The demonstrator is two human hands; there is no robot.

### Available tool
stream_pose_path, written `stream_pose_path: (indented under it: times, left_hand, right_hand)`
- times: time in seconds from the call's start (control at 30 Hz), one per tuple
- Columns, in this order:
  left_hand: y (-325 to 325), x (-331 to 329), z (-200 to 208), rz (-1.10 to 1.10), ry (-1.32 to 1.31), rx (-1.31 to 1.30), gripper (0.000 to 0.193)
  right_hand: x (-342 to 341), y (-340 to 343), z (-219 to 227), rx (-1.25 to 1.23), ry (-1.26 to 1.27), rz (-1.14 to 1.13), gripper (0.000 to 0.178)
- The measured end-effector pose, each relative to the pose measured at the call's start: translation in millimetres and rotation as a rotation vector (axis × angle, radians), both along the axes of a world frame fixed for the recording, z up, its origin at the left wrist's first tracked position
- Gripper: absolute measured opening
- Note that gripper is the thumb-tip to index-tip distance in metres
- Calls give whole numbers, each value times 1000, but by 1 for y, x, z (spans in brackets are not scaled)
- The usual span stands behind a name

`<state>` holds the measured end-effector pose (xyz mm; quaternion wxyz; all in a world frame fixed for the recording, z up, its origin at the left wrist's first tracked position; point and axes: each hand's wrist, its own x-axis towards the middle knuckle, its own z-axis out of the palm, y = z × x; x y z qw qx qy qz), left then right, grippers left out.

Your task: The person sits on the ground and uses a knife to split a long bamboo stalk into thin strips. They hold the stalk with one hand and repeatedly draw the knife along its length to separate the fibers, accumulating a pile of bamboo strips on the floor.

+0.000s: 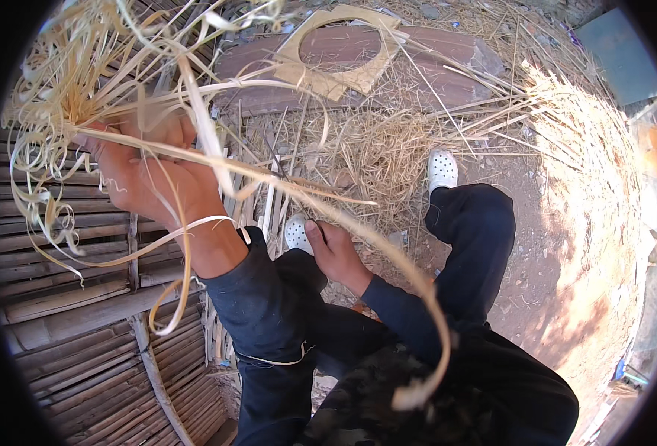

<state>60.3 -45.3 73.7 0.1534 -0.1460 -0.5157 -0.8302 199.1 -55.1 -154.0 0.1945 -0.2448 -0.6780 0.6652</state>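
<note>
The left grip [157, 175] holds the curly pale strips [74, 100] at upper left, while the right grip [339, 256] is curled, its contents unclear, and long trailing ends [421, 279] could snag the sleeve [248, 301] if the strips swung sideways.

No lettering, labels, brand marks, numbers or signs can be read anywhere in the head view.
</note>
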Motion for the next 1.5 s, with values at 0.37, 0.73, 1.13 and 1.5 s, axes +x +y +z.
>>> stream_pose_path:
  times: [0.37, 0.73, 1.13, 1.5]
  left_hand:
    - [-17, -1, 3, -117, -19, 156, 29]
    - [-39, -18, -8, -110, 32, 145, 30]
    - [-56, -19, -16, -182, 31, 197, 31]
    - [-68, -13, -17, -153, 24, 191, 32]
  right_hand:
    - [0, 7, 48, -5, 157, 19, 49]
    - [-12, -6, 57, -26, 178, 55, 49]
    - [-8, -12, 57, -13, 161, 158, 48]
    - [8, -24, 51, -72, 108, 168, 49]
